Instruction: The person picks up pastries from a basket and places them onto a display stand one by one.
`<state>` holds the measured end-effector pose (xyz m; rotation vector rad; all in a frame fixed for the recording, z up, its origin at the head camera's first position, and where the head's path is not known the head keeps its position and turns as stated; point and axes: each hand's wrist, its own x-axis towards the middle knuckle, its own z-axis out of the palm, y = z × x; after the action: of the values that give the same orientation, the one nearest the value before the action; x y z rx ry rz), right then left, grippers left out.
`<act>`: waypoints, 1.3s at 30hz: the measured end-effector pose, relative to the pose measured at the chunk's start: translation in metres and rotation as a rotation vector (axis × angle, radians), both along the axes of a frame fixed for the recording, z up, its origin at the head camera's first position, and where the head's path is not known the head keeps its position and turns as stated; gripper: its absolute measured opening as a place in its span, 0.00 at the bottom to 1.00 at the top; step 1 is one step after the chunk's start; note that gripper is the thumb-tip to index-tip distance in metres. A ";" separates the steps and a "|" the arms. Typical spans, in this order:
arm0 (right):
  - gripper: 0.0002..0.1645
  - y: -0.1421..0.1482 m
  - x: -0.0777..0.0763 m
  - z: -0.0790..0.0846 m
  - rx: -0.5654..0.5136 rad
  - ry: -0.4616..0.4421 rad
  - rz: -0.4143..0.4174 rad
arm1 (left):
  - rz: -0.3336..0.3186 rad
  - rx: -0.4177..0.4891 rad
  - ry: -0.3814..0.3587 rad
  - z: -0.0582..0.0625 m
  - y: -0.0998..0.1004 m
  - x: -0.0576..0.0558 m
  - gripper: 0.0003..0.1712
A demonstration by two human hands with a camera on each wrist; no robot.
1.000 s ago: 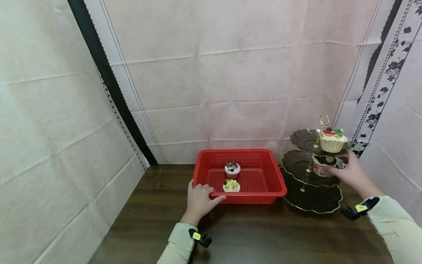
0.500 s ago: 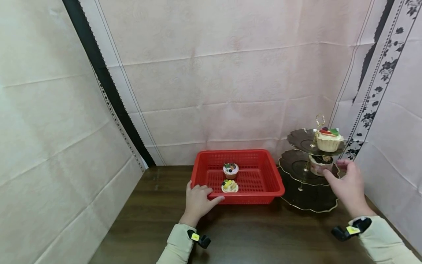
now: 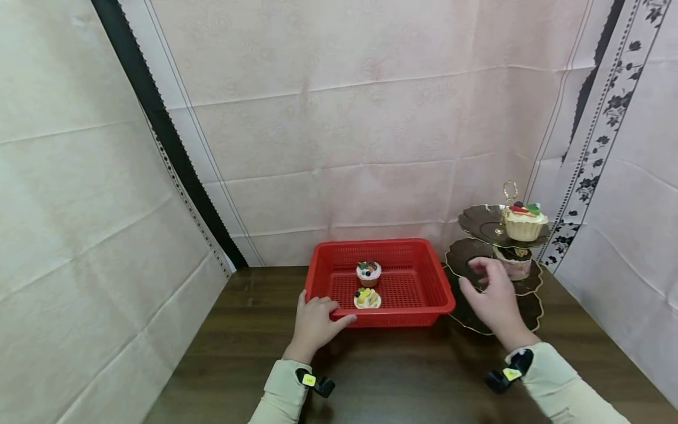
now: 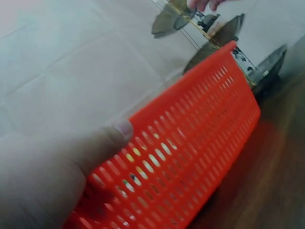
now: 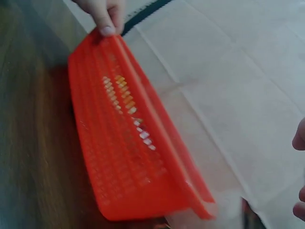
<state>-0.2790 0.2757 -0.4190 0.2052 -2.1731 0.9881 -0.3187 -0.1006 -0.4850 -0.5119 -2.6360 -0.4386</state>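
My left hand [image 3: 313, 327] grips the near left corner of a red plastic basket [image 3: 402, 318], its thumb outside the wall. Two small cupcakes sit inside: one topped with berries [image 3: 369, 272], the other with yellow fruit [image 3: 366, 299]. Bare of any object, my right hand [image 3: 497, 300] hovers with loosely bent fingers before a three-tier stand [image 3: 479, 221], overlapping its lower tiers. The top tier bears a cream cupcake [image 3: 524, 226] with strawberry and a green leaf. On the middle tier rests a chocolate-topped cupcake [image 3: 518, 270], partly hidden under the tier above.
Everything stands on a dark wooden table [image 3: 238, 347]. Pale cloth [image 3: 381, 118] hangs behind and on both sides, close at the back of the basket and stand. A gold ring handle [image 3: 510, 190] rises from the top of the stand.
My right hand has let go of the chocolate-topped cupcake on the middle tier and moved left toward the basket. The left hand has stayed on the basket's rim.
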 end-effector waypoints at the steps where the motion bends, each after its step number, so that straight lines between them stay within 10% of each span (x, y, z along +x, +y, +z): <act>1: 0.20 -0.004 -0.003 -0.002 0.005 -0.018 0.019 | -0.012 0.012 -0.017 0.001 -0.001 0.000 0.29; 11: 0.25 -0.054 -0.033 -0.008 0.075 -0.239 0.272 | -0.051 0.065 -0.128 0.005 -0.009 -0.003 0.26; 21: 0.43 -0.098 -0.076 -0.014 0.187 -0.685 0.384 | -0.046 0.033 -0.102 0.006 -0.009 -0.004 0.27; 39: 0.51 -0.144 -0.117 -0.041 0.268 -0.906 0.565 | -0.047 0.017 -0.078 0.001 -0.009 -0.006 0.27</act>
<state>-0.3963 0.1320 -0.4602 0.6196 -3.1871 1.2411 -0.3247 -0.1099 -0.4838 -0.5631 -2.6967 -0.5044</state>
